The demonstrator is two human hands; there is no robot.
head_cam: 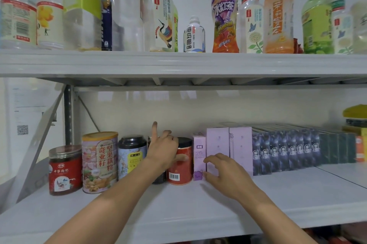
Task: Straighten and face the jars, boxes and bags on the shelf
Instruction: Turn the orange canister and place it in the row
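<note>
On the lower shelf (178, 206) my left hand (162, 149) grips a red can with a black lid (179, 172); the thumb lies across its front and the index finger points up. The can's barcode faces forward. A dark jar (159, 180) stands mostly hidden behind that wrist. My right hand (224, 173) has curled fingers and pinches the right edge of a small purple box (198, 152), thumb near its base. A taller lilac box (217, 141) stands right behind those fingers.
Left of the can stand a dark tin (132, 154), a tall pink canister (100, 162) and a red-labelled jar (65, 170). To the right are another lilac box (241, 148) and a row of dark purple boxes (288, 150). Drink bottles (225, 15) fill the upper shelf.
</note>
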